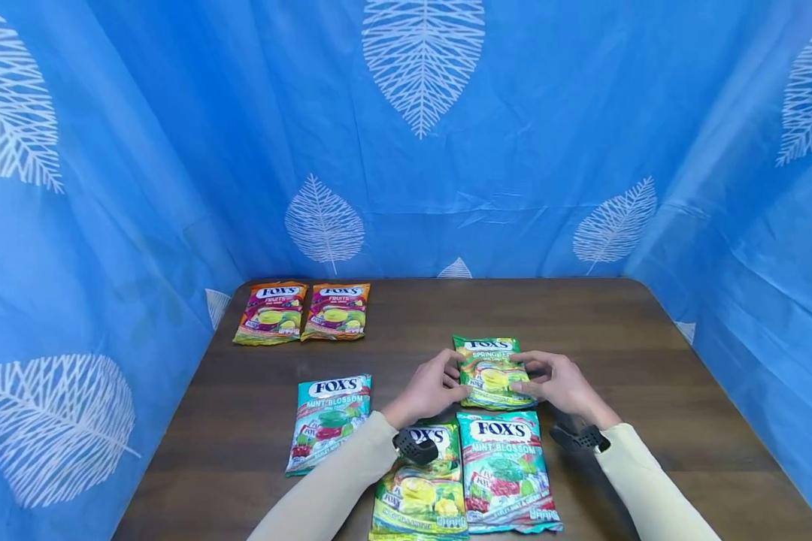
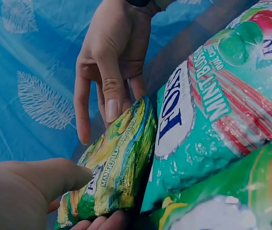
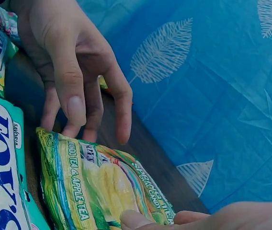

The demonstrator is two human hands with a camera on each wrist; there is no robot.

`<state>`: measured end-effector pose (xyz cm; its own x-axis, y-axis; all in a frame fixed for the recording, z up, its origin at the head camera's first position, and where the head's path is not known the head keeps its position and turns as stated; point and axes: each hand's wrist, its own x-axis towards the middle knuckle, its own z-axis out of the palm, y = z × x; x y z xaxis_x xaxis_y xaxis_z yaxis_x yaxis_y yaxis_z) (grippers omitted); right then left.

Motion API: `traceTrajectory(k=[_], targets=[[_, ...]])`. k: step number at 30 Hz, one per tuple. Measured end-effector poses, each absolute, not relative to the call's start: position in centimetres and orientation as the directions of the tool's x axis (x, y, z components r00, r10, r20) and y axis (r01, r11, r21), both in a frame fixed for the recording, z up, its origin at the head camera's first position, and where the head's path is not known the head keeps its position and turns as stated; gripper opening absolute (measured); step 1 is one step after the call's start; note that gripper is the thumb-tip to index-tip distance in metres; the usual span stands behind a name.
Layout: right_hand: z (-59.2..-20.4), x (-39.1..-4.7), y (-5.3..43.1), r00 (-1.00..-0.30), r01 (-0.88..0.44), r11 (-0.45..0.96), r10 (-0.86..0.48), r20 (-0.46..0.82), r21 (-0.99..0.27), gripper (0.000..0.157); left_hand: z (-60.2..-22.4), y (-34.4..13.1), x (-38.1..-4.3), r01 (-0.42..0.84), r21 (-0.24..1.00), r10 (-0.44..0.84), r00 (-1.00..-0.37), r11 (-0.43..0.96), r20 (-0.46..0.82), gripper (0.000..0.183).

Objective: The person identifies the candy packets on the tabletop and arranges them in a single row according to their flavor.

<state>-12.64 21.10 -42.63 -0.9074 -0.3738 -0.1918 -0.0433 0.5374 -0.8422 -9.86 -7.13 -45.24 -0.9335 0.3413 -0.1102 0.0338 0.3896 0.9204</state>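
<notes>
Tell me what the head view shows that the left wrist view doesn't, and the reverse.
Head view only: two purple-and-orange plastic Fruits candy bags at the far left of the dark brown table, and the leftmost turquoise plastic Mint Blossom bag.

Left wrist view only: readable "MANGO TEA" lettering on the green-and-yellow plastic bag between the hands; in the head view it is too blurred to read.

Both: that bag, the left hand, the right hand, the other turquoise bag and the blue curtain with white leaf prints.
</notes>
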Motion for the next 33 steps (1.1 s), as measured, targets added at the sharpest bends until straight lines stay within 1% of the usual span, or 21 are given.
traceTrajectory(k=[5,11,19,28,33], targets=[[-43.5,-11.7,21.6,-0.908,-0.010,0.534,-0.359,-0.216,-0.846,0.058,-45.6,-6.4,-8.7,0.024,0.919,0.334,-0.935,0.394,-0.119,0.051],[-43.9,-11.4,21.6,-0.906,0.032,0.553,-0.335,-0.257,-0.833,0.060,-45.6,-5.9,-8.5,0.032,0.905,0.341,-0.931,0.425,-0.128,0.051],[-44.0,-12.0,21.6,-0.914,-0.034,0.593,-0.344,-0.216,-0.805,0.060,-45.9,-5.3,-9.4,0.054,0.900,0.334,-0.937,0.433,-0.104,0.050],[-44.1,-13.0,21.0,-0.920,-0.019,0.588,-0.327,-0.215,-0.809,0.061,-46.0,-5.3,-10.7,0.073,0.892,0.327,-0.941,0.446,-0.086,0.048],[-44.1,-13.7,20.8,-0.915,-0.030,0.588,-0.342,-0.215,-0.809,0.063,-45.7,-5.4,-11.1,0.085,0.884,0.325,-0.942,0.461,-0.079,0.049]])
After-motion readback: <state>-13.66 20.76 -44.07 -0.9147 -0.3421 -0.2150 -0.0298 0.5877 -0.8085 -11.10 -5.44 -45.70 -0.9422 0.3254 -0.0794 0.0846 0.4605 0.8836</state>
